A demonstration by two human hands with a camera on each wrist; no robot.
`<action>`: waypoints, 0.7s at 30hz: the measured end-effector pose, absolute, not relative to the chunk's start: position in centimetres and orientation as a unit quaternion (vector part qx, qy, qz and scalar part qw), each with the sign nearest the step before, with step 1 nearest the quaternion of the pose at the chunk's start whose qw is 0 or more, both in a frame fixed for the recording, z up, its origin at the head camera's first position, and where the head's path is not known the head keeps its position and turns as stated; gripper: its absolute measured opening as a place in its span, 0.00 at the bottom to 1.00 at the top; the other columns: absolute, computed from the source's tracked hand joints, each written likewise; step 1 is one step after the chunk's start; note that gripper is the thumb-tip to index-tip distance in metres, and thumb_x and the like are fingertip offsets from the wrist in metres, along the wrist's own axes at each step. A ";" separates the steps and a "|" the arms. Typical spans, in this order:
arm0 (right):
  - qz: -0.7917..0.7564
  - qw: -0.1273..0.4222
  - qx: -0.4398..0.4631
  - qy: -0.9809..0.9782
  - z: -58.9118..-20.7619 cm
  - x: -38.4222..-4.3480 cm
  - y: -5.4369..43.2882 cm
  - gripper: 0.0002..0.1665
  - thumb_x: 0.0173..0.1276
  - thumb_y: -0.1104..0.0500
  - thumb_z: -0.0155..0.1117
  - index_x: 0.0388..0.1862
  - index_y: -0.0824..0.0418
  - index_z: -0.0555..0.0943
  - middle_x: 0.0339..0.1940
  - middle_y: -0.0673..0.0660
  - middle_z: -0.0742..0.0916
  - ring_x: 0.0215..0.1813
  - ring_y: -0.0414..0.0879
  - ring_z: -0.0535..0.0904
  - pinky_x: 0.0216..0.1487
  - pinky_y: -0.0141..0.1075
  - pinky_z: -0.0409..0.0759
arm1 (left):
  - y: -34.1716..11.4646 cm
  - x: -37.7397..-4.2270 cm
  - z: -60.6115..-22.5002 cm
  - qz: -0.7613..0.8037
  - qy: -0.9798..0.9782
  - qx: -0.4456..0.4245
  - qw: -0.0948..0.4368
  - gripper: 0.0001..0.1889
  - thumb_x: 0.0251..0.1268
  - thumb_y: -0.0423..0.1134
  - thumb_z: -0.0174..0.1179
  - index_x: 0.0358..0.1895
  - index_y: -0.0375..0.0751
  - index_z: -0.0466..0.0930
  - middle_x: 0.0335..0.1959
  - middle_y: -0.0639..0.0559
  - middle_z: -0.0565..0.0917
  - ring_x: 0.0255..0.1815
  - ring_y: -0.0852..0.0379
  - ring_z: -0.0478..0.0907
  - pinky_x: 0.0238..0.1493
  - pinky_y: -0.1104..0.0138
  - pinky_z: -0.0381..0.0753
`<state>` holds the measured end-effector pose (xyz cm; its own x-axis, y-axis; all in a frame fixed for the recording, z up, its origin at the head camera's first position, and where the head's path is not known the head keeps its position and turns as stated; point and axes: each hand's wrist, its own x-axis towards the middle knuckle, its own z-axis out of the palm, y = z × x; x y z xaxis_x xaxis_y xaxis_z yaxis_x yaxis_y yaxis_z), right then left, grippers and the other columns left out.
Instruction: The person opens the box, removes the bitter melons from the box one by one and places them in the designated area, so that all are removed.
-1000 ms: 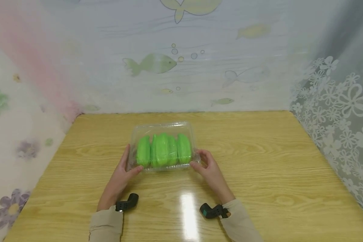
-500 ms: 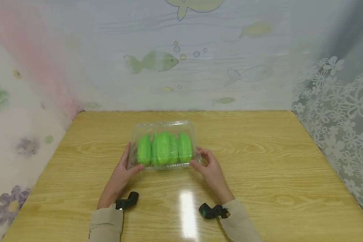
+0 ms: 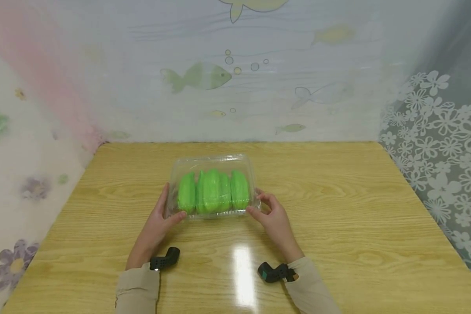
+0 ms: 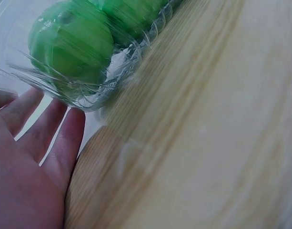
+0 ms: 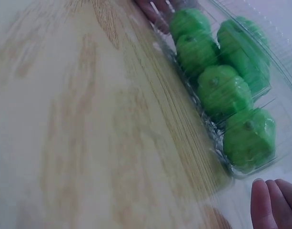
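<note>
A clear plastic clamshell box [image 3: 220, 215] is held between both hands at the middle of the table. Several bright green, long, ridged pieces [image 3: 211, 192] stand side by side inside; their rounded ends [image 5: 219, 90] show in the right wrist view. My left hand [image 3: 157, 224] grips the box's left end, its thumb at the front left corner and fingers [image 4: 65, 138] along the side. At the opposite end, my right hand [image 3: 272, 220] holds the box with the thumb at the front right corner. Whether the box touches the table cannot be told.
The wood-grained table [image 3: 349, 218] spreads out around the box. Behind it hangs a pale covering with printed fish [image 3: 198, 76]. Flower-patterned coverings border the left and right sides. Black wrist cameras [image 3: 165, 259] sit on both wrists.
The box and both hands appear slightly higher in the head view, along with the background, so the camera has tilted slightly. Both hands keep their hold on the box.
</note>
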<state>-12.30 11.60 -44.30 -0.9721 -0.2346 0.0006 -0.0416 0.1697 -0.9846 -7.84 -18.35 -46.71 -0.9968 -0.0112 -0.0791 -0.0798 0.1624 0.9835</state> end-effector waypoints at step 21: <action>-0.631 0.073 -0.062 0.770 -44.6 -12.5 11.2 0.19 0.55 0.53 0.67 0.38 0.62 0.71 0.61 0.49 0.72 0.56 0.49 0.71 0.45 0.36 0.76 | -18.7 -8.4 -47.3 0.649 0.760 -0.027 0.025 0.48 0.57 0.40 0.60 0.70 0.61 0.31 0.70 0.61 0.35 0.69 0.59 0.33 0.66 0.55 0.38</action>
